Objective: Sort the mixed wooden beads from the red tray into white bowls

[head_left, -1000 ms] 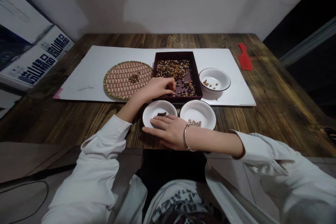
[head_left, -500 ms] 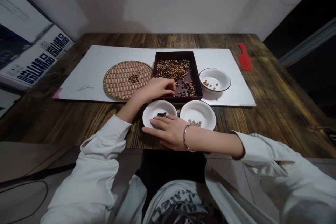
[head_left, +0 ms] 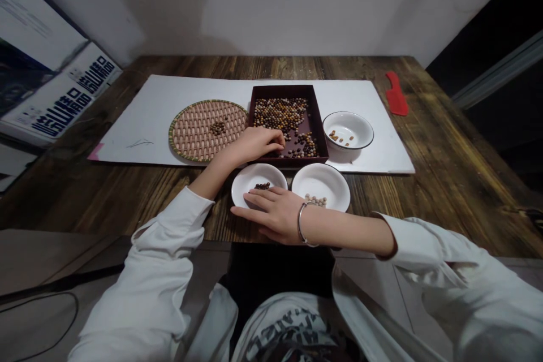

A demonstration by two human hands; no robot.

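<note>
My left hand [head_left: 259, 142] reaches over the near left corner of a dark maroon box [head_left: 321, 141] that holds many mixed beads [head_left: 280, 114] in brown, yellow and pale shades. Its fingers are curled together at the beads, and what is between the fingertips is hidden. Spread flat, my right hand [head_left: 278, 216] rests over the near edge of a white bowl [head_left: 244, 181] with a few dark brown beads [head_left: 262, 186] in it. My right wrist, with a silver bangle, crosses the near rim of a second white bowl [head_left: 337, 184] holding pale beads [head_left: 316, 199].
On the white board [head_left: 139, 107] lies a round woven tray [head_left: 190, 124] with a small cluster of brown beads [head_left: 218, 127]. A dark-rimmed white bowl [head_left: 360, 131] to the right contains several yellow-brown beads. A red comb [head_left: 396, 96] lies at the right; printed boxes [head_left: 63, 107] stand at the left.
The whole view has shifted very slightly. Both hands keep the same places, and the left fingers are curled a little more at the beads.
</note>
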